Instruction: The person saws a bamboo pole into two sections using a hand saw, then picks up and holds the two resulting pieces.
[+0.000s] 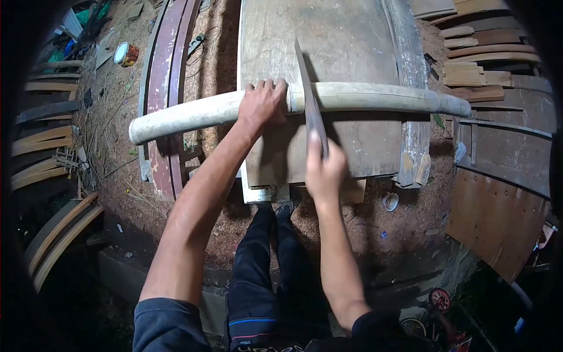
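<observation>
The wooden surface (352, 35) runs from near to far, its near edge just beyond the person's legs. Across it lies a pale bamboo pole (375, 95), long axis left to right and slightly bowed. Its left end overhangs the surface's left edge above the sawdust floor (205, 64), and its right end passes the right edge towards stacked wood offcuts (475, 76). Curved reddish planks (167, 88) lie under the overhang on the left. A long knife (311, 100) crosses the pole, tip pointing far. The left hand (262, 104) wraps the pole just left of the blade. The right hand (324, 173) is closed round the knife's handle.
</observation>
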The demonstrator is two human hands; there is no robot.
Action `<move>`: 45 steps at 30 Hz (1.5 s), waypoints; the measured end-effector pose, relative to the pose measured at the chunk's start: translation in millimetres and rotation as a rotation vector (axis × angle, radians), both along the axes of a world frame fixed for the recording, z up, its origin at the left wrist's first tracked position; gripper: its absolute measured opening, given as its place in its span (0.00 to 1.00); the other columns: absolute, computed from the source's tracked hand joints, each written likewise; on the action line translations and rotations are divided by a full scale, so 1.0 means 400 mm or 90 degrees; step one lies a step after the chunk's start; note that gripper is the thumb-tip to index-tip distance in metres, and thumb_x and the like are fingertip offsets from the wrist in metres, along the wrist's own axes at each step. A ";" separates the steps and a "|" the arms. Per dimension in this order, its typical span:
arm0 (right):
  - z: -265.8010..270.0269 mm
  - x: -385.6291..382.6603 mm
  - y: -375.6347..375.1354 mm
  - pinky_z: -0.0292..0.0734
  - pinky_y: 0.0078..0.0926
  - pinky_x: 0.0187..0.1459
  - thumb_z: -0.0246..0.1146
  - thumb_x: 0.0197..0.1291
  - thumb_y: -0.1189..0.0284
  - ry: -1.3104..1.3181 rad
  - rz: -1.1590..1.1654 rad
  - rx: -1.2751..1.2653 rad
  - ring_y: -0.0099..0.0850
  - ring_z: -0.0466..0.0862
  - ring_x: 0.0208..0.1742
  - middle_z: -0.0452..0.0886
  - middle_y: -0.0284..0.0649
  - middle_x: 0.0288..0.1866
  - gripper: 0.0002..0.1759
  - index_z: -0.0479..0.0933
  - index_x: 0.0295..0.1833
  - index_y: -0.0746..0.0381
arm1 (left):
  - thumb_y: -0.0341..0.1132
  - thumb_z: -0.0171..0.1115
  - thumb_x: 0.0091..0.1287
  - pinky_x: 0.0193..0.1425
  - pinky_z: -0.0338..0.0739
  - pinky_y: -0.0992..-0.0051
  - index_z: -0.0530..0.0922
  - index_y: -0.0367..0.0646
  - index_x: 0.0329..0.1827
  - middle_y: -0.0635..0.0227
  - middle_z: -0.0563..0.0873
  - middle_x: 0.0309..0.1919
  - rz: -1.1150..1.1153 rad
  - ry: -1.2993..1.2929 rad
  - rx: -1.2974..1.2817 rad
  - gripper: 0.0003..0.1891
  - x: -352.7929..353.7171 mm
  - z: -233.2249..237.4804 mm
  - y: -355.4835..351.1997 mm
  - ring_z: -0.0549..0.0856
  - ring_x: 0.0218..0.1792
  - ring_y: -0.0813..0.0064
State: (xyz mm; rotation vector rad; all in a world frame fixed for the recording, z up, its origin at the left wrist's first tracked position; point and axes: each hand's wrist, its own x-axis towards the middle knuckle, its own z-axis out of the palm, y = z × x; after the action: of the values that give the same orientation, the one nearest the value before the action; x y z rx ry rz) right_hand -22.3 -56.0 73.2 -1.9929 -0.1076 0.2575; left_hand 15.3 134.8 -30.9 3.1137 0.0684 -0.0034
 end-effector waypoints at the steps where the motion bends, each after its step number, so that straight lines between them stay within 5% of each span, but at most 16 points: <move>1: -0.028 -0.076 -0.055 0.59 0.25 0.22 0.56 0.73 0.62 -0.035 0.001 0.056 0.17 0.65 0.20 0.66 0.29 0.15 0.23 0.71 0.25 0.64 | 0.48 0.71 0.53 0.50 0.77 0.59 0.68 0.47 0.65 0.62 0.83 0.44 0.002 0.014 0.005 0.37 0.002 -0.009 0.002 0.84 0.48 0.64; 4: 0.041 -0.195 -0.099 0.58 0.25 0.21 0.55 0.73 0.63 0.011 -0.050 0.081 0.17 0.67 0.19 0.67 0.28 0.15 0.22 0.72 0.25 0.64 | 0.49 0.76 0.43 0.52 0.78 0.58 0.68 0.48 0.65 0.61 0.83 0.44 0.019 0.000 0.032 0.44 0.018 -0.046 0.019 0.84 0.49 0.62; 7: -0.031 0.007 -0.008 0.58 0.28 0.21 0.55 0.74 0.62 -0.015 -0.007 0.031 0.20 0.65 0.18 0.65 0.29 0.14 0.23 0.72 0.25 0.64 | 0.53 0.78 0.39 0.48 0.79 0.58 0.68 0.49 0.65 0.63 0.82 0.44 -0.005 -0.128 0.134 0.47 -0.011 -0.091 0.004 0.84 0.49 0.63; 10: 0.005 -0.024 -0.003 0.58 0.25 0.22 0.55 0.73 0.64 -0.054 0.011 0.019 0.18 0.64 0.19 0.66 0.29 0.16 0.23 0.71 0.25 0.65 | 0.47 0.68 0.58 0.48 0.78 0.58 0.69 0.48 0.62 0.63 0.83 0.45 -0.026 0.093 -0.041 0.30 0.024 0.009 0.035 0.85 0.49 0.65; 11: 0.028 -0.103 -0.063 0.65 0.29 0.22 0.59 0.71 0.62 0.041 -0.018 0.060 0.22 0.71 0.19 0.70 0.36 0.14 0.24 0.75 0.25 0.68 | 0.51 0.76 0.48 0.48 0.79 0.58 0.69 0.49 0.58 0.63 0.83 0.44 -0.004 0.137 -0.091 0.37 0.036 0.039 0.032 0.85 0.49 0.63; 14: 0.047 -0.175 -0.091 0.61 0.26 0.22 0.58 0.72 0.64 -0.006 -0.063 0.119 0.18 0.69 0.20 0.70 0.31 0.16 0.22 0.74 0.26 0.67 | 0.53 0.80 0.39 0.49 0.79 0.57 0.69 0.48 0.53 0.63 0.84 0.42 0.001 -0.076 0.012 0.40 0.014 -0.010 0.008 0.85 0.48 0.63; 15: 0.037 -0.172 -0.092 0.59 0.25 0.22 0.57 0.72 0.64 -0.002 -0.050 0.111 0.17 0.67 0.20 0.69 0.30 0.16 0.22 0.72 0.25 0.66 | 0.52 0.78 0.44 0.50 0.79 0.58 0.70 0.47 0.55 0.61 0.84 0.43 0.000 0.062 -0.059 0.37 0.021 0.025 0.017 0.85 0.48 0.62; 18: -0.031 0.024 -0.004 0.57 0.26 0.22 0.55 0.73 0.59 0.043 -0.006 0.054 0.19 0.63 0.21 0.64 0.29 0.16 0.26 0.66 0.24 0.64 | 0.51 0.77 0.45 0.51 0.78 0.59 0.69 0.47 0.60 0.61 0.82 0.45 -0.002 0.077 -0.067 0.40 0.012 0.043 0.010 0.84 0.49 0.62; 21: -0.044 -0.019 -0.009 0.58 0.26 0.22 0.55 0.73 0.60 -0.002 -0.021 0.077 0.18 0.63 0.21 0.64 0.29 0.16 0.26 0.67 0.23 0.64 | 0.52 0.78 0.43 0.51 0.78 0.59 0.68 0.46 0.64 0.61 0.81 0.47 -0.036 -0.059 -0.017 0.44 -0.018 -0.015 0.004 0.83 0.51 0.62; 29: -0.064 -0.139 -0.100 0.58 0.25 0.21 0.59 0.70 0.67 0.073 -0.047 0.166 0.16 0.65 0.20 0.66 0.29 0.15 0.19 0.73 0.26 0.66 | 0.62 0.78 0.41 0.55 0.76 0.56 0.70 0.43 0.60 0.60 0.81 0.48 -0.019 0.074 -0.081 0.47 0.015 0.061 0.001 0.80 0.55 0.59; 40: -0.018 -0.139 -0.113 0.58 0.16 0.22 0.53 0.75 0.62 0.162 -0.002 0.245 0.15 0.65 0.19 0.69 0.27 0.20 0.20 0.71 0.31 0.63 | 0.62 0.79 0.39 0.55 0.76 0.58 0.70 0.40 0.56 0.60 0.83 0.47 -0.060 0.135 -0.061 0.47 0.042 0.058 -0.003 0.83 0.53 0.61; 45: -0.029 -0.148 -0.108 0.63 0.20 0.23 0.54 0.74 0.64 0.217 -0.056 0.283 0.18 0.71 0.21 0.72 0.31 0.18 0.20 0.74 0.31 0.65 | 0.59 0.79 0.41 0.55 0.76 0.57 0.70 0.39 0.55 0.59 0.83 0.47 -0.011 0.166 -0.085 0.45 0.047 0.068 -0.021 0.83 0.54 0.60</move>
State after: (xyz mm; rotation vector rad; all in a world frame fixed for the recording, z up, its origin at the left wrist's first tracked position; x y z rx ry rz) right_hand -81.4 -99.2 61.6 -1.4866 0.1316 0.4680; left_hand 34.3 126.2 -3.8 2.9599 0.0454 -0.3968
